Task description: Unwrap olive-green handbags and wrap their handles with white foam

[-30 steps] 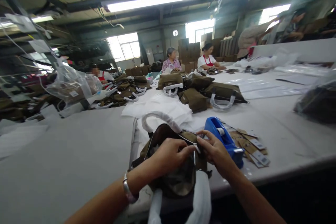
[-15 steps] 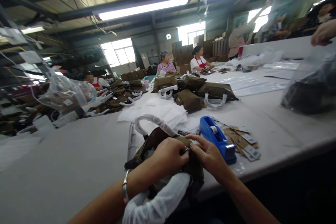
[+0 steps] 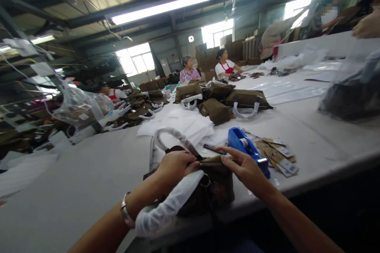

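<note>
An olive-brown handbag (image 3: 218, 182) stands at the table's front edge, its two handles wrapped in white padding. One wrapped handle (image 3: 169, 201) hangs toward me, crossing beside my left wrist; the other wrapped handle (image 3: 172, 134) arches up behind. My left hand (image 3: 178, 164) is closed along the bag's top zip, fingers curled down; the zip pull itself is hidden beneath them. At the right end of that top edge, my right hand (image 3: 240, 164) pinches the bag between thumb and fingers, with the index finger stretched out. A metal ring hangs below the zip line.
A blue tape dispenser (image 3: 246, 148) stands just right of the bag, beside brown hang tags (image 3: 279, 154). Behind lie white sheets (image 3: 181, 122) and more olive bags (image 3: 215, 110). A co-worker's hand (image 3: 368, 25) is above a plastic-wrapped dark bag (image 3: 347, 99) at right.
My left hand has slid left along the bag's top from beside my right hand. The bag's mouth, gaping before, is now drawn together there. My right hand stays at the right end.
</note>
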The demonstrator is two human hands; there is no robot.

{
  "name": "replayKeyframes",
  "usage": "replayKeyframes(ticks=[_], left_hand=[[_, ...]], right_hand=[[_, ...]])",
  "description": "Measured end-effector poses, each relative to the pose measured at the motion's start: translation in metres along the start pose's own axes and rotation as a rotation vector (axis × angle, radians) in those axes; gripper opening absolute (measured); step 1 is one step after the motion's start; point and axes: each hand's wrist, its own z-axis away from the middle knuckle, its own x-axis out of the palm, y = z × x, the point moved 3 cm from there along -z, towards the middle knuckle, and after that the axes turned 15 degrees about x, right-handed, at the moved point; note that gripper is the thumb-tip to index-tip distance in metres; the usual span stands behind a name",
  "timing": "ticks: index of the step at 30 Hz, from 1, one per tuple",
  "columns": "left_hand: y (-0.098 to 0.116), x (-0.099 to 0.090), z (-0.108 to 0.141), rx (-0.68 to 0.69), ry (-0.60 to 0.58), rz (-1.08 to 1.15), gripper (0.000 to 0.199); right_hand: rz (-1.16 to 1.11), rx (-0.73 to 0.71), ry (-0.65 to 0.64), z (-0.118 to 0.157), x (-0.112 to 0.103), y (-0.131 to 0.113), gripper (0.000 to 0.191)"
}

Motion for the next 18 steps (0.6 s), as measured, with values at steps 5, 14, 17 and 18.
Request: replayKeyframes(ticks=[5, 14, 17, 18], left_hand=[[-0.033, -0.012, 0.045, -0.21, 0.033, -0.052, 0.023], [-0.059, -0.017, 0.066, -0.327, 0.178, -0.014, 0.013], [-0.063, -0.009, 0.067, -0.372, 0.278, -0.009, 0.018], [-0.066, -0.008, 0.071, -0.376, 0.309, 0.008, 0.017]], right_hand=[[0.077, 0.071, 0.047, 0.003, -0.02, 0.007, 0.049], [0.132, 0.108, 0.02, 0.002, -0.017, 0.004, 0.053], [0.192, 0.087, 0.041, 0.001, -0.016, 0.001, 0.051], [0.22, 0.082, 0.057, 0.0, -0.018, 0.002, 0.049]])
